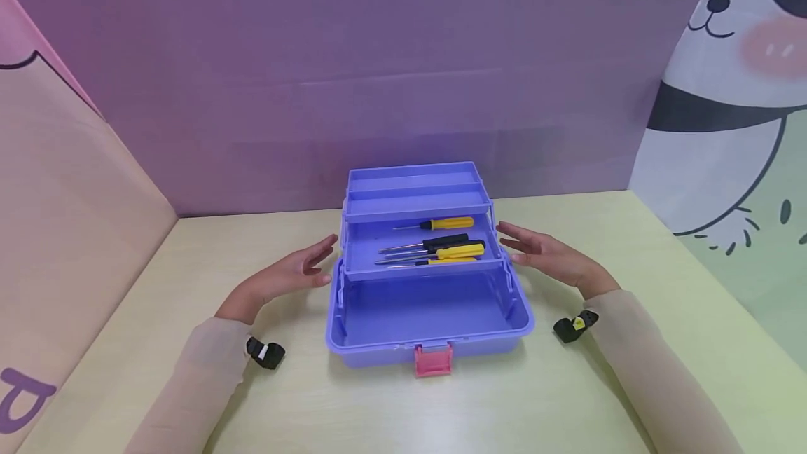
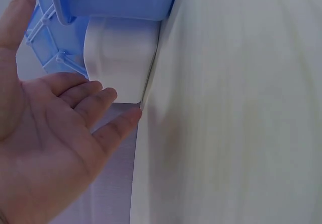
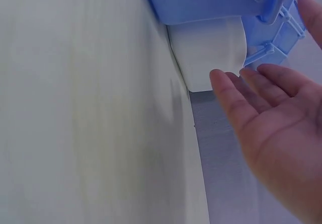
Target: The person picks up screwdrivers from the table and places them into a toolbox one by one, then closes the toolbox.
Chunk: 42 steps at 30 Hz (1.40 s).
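Observation:
A purple-blue toolbox stands on the table with its tiered trays folded up and back. Several screwdrivers with yellow or black handles lie in the middle tray; a single yellow-handled screwdriver lies behind them. My left hand is beside the box's left side, fingers extended, holding nothing. On the opposite side my right hand has its fingers stretched toward the trays, also holding nothing. Whether any fingertip touches the box, I cannot tell. Both wrist views show a white lid behind the blue base.
A pink latch hangs on the box's front. The pale wooden table extends around the box. A purple wall rises behind it, with printed panels at either side. Black wrist cameras sit at both sleeves.

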Each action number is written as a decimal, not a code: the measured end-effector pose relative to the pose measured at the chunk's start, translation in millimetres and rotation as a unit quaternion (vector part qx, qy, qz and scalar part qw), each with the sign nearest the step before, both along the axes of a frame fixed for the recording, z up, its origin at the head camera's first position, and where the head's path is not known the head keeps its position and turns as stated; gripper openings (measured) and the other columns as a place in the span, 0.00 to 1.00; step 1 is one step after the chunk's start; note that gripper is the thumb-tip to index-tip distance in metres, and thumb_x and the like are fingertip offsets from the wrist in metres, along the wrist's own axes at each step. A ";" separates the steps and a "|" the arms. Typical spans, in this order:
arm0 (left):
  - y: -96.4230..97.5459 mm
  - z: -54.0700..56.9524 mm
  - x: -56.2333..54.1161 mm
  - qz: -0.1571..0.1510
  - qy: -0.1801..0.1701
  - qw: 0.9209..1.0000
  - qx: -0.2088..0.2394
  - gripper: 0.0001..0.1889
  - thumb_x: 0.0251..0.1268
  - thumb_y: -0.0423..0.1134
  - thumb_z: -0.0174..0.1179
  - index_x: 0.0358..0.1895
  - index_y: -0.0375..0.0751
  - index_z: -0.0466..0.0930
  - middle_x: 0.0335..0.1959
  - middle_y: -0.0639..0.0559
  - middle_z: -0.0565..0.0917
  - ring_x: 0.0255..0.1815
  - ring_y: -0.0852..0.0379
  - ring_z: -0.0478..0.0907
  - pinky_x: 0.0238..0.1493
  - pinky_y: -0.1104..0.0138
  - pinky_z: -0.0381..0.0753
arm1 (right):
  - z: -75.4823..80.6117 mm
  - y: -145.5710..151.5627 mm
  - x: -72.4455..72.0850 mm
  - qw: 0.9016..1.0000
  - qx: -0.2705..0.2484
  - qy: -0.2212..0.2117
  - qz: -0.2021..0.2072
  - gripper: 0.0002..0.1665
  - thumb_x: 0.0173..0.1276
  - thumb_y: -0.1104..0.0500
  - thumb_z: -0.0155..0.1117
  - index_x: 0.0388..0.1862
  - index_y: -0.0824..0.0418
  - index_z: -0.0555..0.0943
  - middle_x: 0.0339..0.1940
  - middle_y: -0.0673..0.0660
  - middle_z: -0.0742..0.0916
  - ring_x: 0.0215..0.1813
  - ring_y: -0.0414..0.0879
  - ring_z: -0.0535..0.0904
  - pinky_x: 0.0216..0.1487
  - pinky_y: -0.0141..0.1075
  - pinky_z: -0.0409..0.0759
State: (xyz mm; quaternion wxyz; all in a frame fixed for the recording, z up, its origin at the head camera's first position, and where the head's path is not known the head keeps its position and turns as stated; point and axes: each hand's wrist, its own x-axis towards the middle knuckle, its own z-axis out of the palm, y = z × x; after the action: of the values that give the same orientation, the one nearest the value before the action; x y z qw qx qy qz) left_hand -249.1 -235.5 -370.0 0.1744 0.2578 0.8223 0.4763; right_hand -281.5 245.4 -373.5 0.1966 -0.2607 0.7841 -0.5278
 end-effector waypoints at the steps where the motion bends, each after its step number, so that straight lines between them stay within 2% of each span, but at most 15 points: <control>1: -0.3 -0.4 -0.1 0.000 -0.003 1.000 0.000 0.48 0.63 0.50 0.60 0.75 0.37 0.37 0.76 0.40 0.42 0.75 0.38 0.41 0.68 0.43 0.54 | 0.1 -0.9 -0.4 1.000 -0.004 -0.001 0.004 0.42 0.72 0.57 0.54 0.77 0.60 0.46 0.77 0.61 0.51 0.75 0.62 0.48 0.68 0.58 0.55; 7: -2.0 -2.5 1.0 -0.014 -0.020 1.000 0.008 0.46 0.64 0.45 0.60 0.75 0.38 0.37 0.76 0.40 0.42 0.75 0.38 0.41 0.68 0.44 0.54 | -1.5 -3.8 -0.2 1.000 -0.011 -0.018 0.014 0.43 0.71 0.59 0.55 0.76 0.62 0.44 0.77 0.62 0.50 0.75 0.63 0.47 0.68 0.58 0.54; 16: -2.0 -4.1 4.3 -0.018 -0.030 0.999 0.008 0.50 0.61 0.48 0.62 0.75 0.37 0.37 0.76 0.39 0.41 0.75 0.37 0.40 0.68 0.44 0.55 | -2.6 -6.4 -0.1 0.999 -0.010 -0.029 0.028 0.45 0.69 0.57 0.56 0.77 0.62 0.44 0.77 0.63 0.49 0.75 0.64 0.45 0.68 0.61 0.50; 23: 0.5 -1.8 2.8 -0.016 -0.034 0.999 0.011 0.50 0.60 0.46 0.64 0.75 0.37 0.37 0.76 0.40 0.42 0.75 0.37 0.41 0.68 0.45 0.55 | -2.5 -6.5 -3.5 0.997 -0.035 -0.040 0.052 0.47 0.69 0.60 0.57 0.76 0.64 0.41 0.77 0.64 0.48 0.76 0.62 0.40 0.70 0.58 0.47; 36: 3.1 -4.8 0.6 -0.020 -0.046 0.999 0.015 0.52 0.58 0.47 0.65 0.75 0.39 0.36 0.77 0.42 0.41 0.75 0.37 0.43 0.67 0.46 0.59 | -1.1 -2.2 -8.1 0.996 -0.017 -0.042 0.076 0.51 0.66 0.58 0.61 0.75 0.68 0.40 0.76 0.67 0.47 0.75 0.63 0.40 0.71 0.56 0.44; 42: 3.8 -7.2 -1.0 -0.018 -0.061 0.998 0.013 0.54 0.57 0.47 0.66 0.76 0.41 0.34 0.77 0.42 0.39 0.75 0.37 0.42 0.66 0.46 0.60 | -3.2 -3.9 -11.2 0.993 -0.031 -0.065 0.090 0.53 0.65 0.58 0.61 0.75 0.67 0.38 0.77 0.65 0.46 0.76 0.62 0.38 0.72 0.55 0.43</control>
State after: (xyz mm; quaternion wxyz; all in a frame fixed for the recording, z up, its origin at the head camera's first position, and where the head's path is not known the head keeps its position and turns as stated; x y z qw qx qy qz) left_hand -250.0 -231.7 -377.1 0.2294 0.2447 0.7994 0.4984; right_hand -292.7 241.5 -376.7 0.2857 -0.3018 0.7263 -0.5475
